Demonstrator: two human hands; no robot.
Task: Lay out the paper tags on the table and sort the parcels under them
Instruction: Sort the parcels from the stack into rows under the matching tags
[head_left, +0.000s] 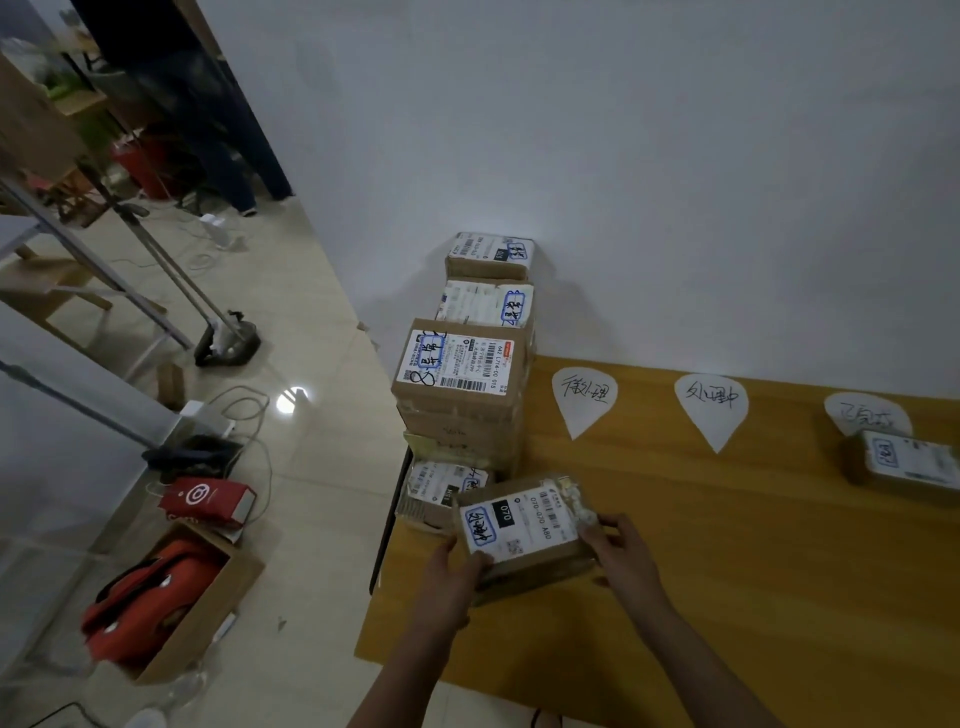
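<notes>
One wooden tabletop (727, 597) runs along a white wall (623, 156), with cardboard parcels piled at its left end. Topping that pile is a large carton (460, 410) bearing a printed shipping label and a blue-boxed handwritten mark. Behind it, toward the wall, sit a middle parcel (488, 304) and a back parcel (491, 254), and a flatter low parcel (441, 488) lies at the pile's near foot. On the tiled floor (311, 519) to the left stand an open cardboard box (218, 603) holding red items and, beyond it, a red bag (208, 501). Over the near-left part of the tabletop, just in front of the pile, a brown parcel (524, 530) labelled "070" is held tilted in both hands; whether its underside touches the wood cannot be told. At the far right a small parcel (906, 465) lies on the tabletop, covering the tip of the right paper tag (865, 413). Well apart from it, the middle paper tag (711, 408) and the left paper tag (584, 400) lie bare, all three white, teardrop-shaped and handwritten, points toward the person. The left grip (452, 571) clasps the brown parcel's near-left corner, thumb on the label. The right grip (623, 551) grasps its right edge, fingers curled around the side.
</notes>
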